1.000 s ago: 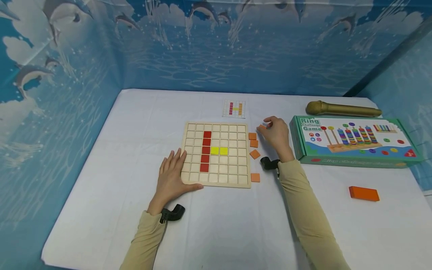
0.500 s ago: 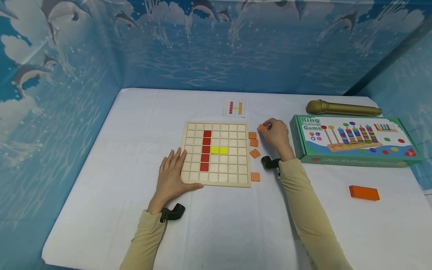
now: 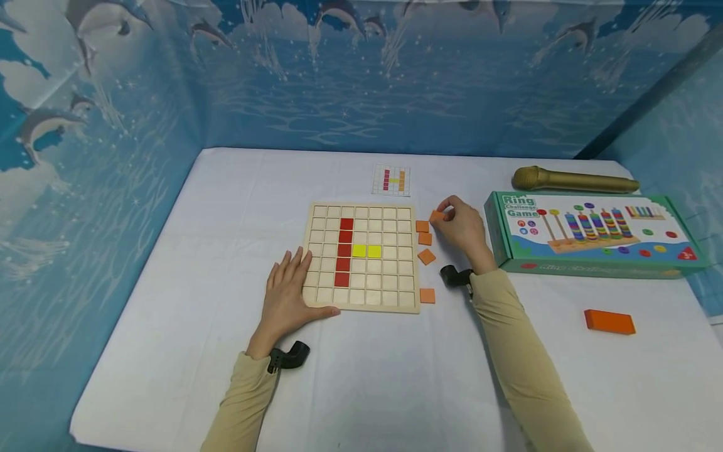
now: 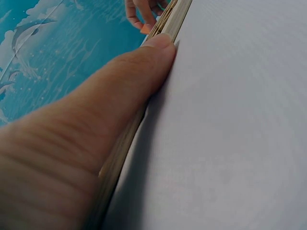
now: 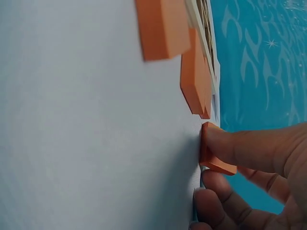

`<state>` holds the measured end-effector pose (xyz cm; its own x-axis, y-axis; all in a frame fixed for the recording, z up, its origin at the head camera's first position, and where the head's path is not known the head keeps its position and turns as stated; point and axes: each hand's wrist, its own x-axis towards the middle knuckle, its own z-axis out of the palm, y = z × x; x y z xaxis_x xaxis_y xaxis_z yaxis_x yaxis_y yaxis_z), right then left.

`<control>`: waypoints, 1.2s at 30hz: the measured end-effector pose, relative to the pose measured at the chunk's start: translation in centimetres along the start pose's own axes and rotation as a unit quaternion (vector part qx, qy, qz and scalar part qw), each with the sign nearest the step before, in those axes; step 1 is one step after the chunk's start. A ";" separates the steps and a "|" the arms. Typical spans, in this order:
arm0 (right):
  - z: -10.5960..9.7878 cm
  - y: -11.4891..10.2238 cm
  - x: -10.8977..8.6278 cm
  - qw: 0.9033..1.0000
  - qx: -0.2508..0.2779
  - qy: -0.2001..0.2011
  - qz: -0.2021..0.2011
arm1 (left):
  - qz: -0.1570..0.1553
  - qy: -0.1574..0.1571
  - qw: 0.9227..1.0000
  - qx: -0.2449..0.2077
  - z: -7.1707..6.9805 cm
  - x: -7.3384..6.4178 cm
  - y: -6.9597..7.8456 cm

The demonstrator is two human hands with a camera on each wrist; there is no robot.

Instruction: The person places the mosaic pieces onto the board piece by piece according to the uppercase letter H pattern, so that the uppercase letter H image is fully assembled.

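Observation:
My left hand (image 3: 287,298) rests with fingers spread at the near left corner of a wooden grid board (image 3: 404,300); its thumb lies along the near edge, as the left wrist view shows. Inlaid on the board are a column of red square tiles (image 3: 344,250) and two yellow tiles (image 3: 366,251) beside it. Right of the board, my right hand (image 3: 464,231) pinches an orange square tile (image 5: 220,166) between thumb and fingers, close over the white cloth. Several other orange tiles (image 3: 426,257) lie along the board's right edge, one turned cornerwise.
A small pattern card (image 3: 391,181) with red, yellow and orange squares lies behind the board. To the right sit a green Ring Challenge Game box (image 3: 593,235), a gold microphone-shaped object (image 3: 576,181) and an orange block (image 3: 609,322). Dolphin-print curtains hang around the table.
The right hand has shifted slightly, and more of the orange tile now shows at its fingertips. My left hand and the board stay where they were.

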<state>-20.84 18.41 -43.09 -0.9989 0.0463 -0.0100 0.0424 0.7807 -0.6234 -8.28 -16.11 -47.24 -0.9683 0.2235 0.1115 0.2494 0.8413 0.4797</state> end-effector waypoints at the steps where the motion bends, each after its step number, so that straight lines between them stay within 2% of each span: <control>1: -0.1 0.0 -0.1 1.000 0.000 -0.002 0.000 | -0.001 0.000 1.000 0.000 0.0 0.0 0.0; 9: 0.0 0.0 -0.3 1.000 0.006 -0.004 -0.002 | -0.007 -0.011 1.000 0.002 0.0 0.1 -0.1; 15: 0.4 -0.5 -0.3 0.997 0.058 0.016 -0.038 | -0.004 -0.008 1.000 0.000 -0.1 0.1 0.0; 27: 1.6 -3.3 -0.4 0.987 0.132 -0.051 -0.080 | -0.001 -0.008 1.000 0.001 -0.3 0.2 0.0; 36: 2.2 -4.7 -0.2 0.989 0.078 -0.083 -0.091 | -0.004 -0.008 1.000 -0.004 -0.5 0.1 0.2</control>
<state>-20.93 13.37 -41.89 -0.9800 -0.1990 -0.0069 -0.1289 0.6606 -0.7396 -8.36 -16.17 -46.71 -0.9700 0.2242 0.0937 0.2410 0.8389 0.4881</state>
